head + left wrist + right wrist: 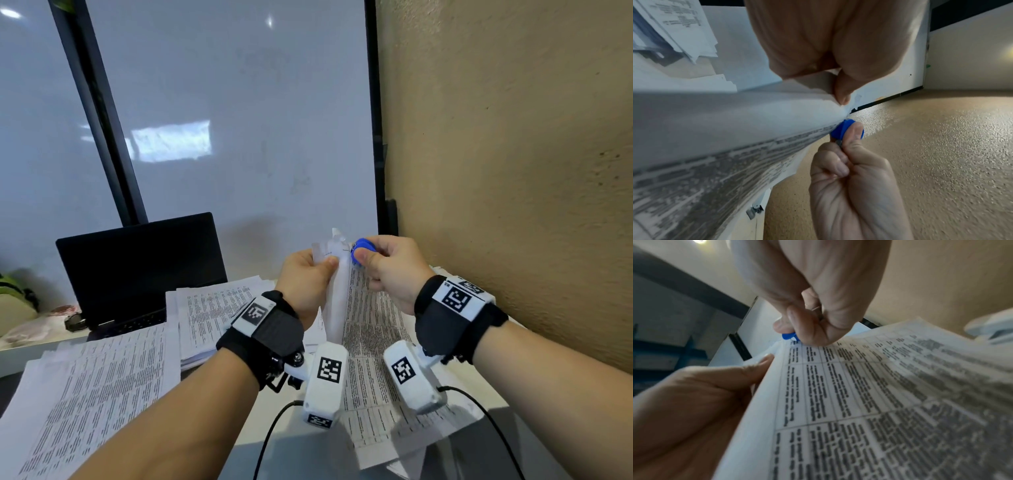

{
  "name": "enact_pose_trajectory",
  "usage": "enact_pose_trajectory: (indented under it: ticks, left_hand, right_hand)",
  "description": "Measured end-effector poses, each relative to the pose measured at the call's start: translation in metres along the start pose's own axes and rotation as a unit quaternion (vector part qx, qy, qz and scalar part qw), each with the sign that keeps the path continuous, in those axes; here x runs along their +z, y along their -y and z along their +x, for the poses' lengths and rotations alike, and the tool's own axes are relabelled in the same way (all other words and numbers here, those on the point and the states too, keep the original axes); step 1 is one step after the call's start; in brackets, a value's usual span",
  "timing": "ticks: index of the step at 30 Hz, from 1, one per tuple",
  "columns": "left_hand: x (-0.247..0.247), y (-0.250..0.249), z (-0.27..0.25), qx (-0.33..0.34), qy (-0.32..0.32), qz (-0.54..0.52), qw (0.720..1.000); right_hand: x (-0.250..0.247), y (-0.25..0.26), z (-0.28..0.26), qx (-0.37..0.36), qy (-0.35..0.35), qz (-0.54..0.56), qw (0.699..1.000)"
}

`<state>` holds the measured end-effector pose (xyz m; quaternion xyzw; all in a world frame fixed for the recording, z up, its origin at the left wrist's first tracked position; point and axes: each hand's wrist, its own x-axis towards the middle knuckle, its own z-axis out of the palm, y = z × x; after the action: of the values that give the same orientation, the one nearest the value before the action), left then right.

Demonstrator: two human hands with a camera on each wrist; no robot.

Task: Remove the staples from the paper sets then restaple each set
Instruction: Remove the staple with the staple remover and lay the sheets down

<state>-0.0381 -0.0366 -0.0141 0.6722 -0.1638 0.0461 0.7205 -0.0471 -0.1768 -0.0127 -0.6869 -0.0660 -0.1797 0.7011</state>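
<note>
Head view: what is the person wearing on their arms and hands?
Both forearms are bare, with no sleeves or gloves. The left hand and right hand each have a black wrist strap bearing white square-coded tags, plus a white camera box with a black cable.

right: wall (pixel 513 171) close, blocks
far: whiteboard (pixel 239 137)
left: laptop (pixel 144 267), paper stacks (pixel 102 377) cover table

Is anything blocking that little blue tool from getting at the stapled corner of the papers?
Nothing visible does. The right hand pinches the blue staple remover right at the top corner of the paper set, which the left hand grips. The staple itself is too small to make out.
</note>
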Motion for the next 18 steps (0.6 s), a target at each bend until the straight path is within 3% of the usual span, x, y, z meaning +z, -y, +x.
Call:
enact_pose_trajectory:
  ticks: [6,14,18]
  left_hand:
    - [0.016,0.002,0.002,-0.017,0.024,-0.068,0.997]
    - [0.069,0.0,-0.003,-0.045,0.099,-0.124,0.986]
    - [0.088,0.0,-0.005,-0.049,0.103,-0.117,0.987]
  right_hand:
    - [-0.011,0.008,-0.01,0.092,-0.008,0.229,0.969]
    - [-0.062,0.016,-0.024,0.109,-0.07,0.313,0.941]
    - [-0.074,0.018,-0.03,0.117,-0.105,0.352,0.923]
